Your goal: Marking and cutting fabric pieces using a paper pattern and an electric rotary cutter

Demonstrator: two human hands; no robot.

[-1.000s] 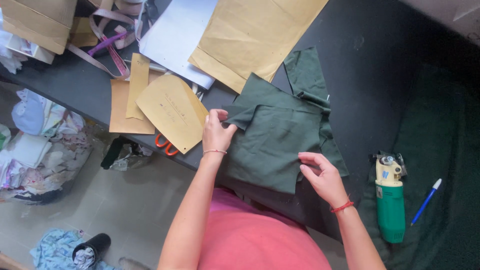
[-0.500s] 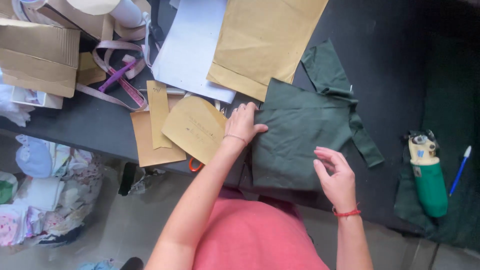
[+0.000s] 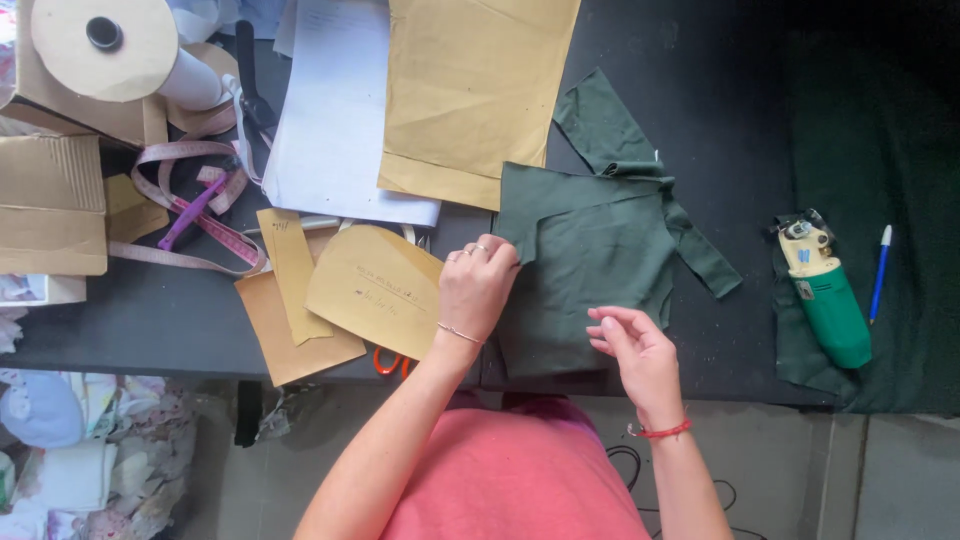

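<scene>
A dark green piece of cut fabric (image 3: pixel 590 260) lies on the black table (image 3: pixel 740 110), with loose strips trailing up and to the right. My left hand (image 3: pixel 478 285) pinches the fabric's upper left corner. My right hand (image 3: pixel 636 350) rests near the fabric's lower right edge, fingers curled and touching the cloth. Just left of my left hand lies a brown paper pattern piece (image 3: pixel 370 290) with handwriting, on top of other brown pattern pieces (image 3: pixel 295 330).
Large brown paper (image 3: pixel 475 90) and a white sheet (image 3: pixel 335 120) lie at the back. A pink measuring tape (image 3: pixel 205 215), cardboard (image 3: pixel 50 205) and a paper roll (image 3: pixel 105 45) sit left. Orange scissor handles (image 3: pixel 388 362) peek out. A green electric cutter (image 3: pixel 825 290) and blue pen (image 3: pixel 879 270) lie right.
The view has shifted, so everything sits further right in frame. My left hand has moved onto the fabric's upper left corner and gripped it; my right hand stays at the lower right edge.
</scene>
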